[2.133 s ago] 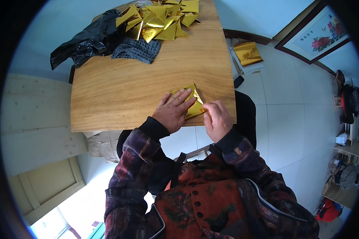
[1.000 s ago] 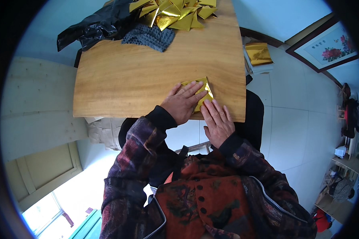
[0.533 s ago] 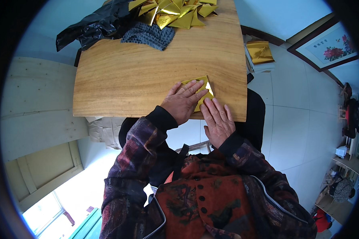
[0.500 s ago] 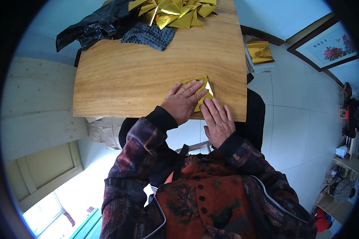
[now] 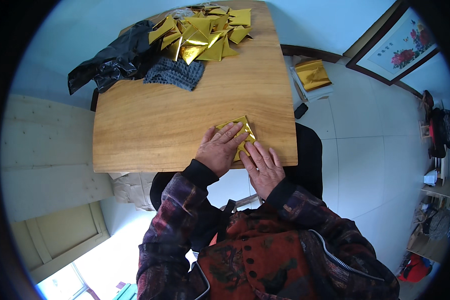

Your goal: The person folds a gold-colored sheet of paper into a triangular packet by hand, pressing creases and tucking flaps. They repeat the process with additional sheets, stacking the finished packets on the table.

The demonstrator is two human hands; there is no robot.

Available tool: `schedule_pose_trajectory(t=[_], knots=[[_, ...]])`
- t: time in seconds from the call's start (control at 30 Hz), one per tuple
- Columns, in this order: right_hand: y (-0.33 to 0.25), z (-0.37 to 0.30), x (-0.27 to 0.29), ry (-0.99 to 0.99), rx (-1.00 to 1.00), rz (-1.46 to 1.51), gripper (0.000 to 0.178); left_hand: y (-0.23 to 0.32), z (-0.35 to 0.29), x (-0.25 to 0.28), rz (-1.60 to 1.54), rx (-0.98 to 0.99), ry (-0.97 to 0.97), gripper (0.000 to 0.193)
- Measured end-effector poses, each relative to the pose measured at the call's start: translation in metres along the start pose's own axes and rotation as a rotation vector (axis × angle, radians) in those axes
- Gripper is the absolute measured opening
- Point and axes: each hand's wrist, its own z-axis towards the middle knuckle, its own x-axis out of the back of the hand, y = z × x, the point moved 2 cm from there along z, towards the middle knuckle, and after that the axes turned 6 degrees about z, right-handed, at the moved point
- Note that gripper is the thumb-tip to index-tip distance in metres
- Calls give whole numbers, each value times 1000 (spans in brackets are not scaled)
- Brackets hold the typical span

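At tabletop's (image 5: 150,130) near edge: gold foil piece (image 5: 249,130) directly under left hand (image 5: 218,153), fingers flat; right hand (image 5: 265,171) fingertips on its near-right side. Both unclenched, grasping nothing.

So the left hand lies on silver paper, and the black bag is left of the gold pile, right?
Not quite: the head view shows the left hand on gold paper, not silver; the black bag is indeed left of the gold pile.
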Motion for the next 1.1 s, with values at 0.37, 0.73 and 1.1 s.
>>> schedule_pose_trajectory(t=[0.37,0.73,1.1], knots=[[2,0,-1,5,60,-26,73,-6,2,0,171,-31,-18,64],[-7,1,2,-109,57,72,60,-2,4,-1,165,-14,11,48],[6,-28,33,41,53,275,63,-5,3,-10,142,25,26,41]])
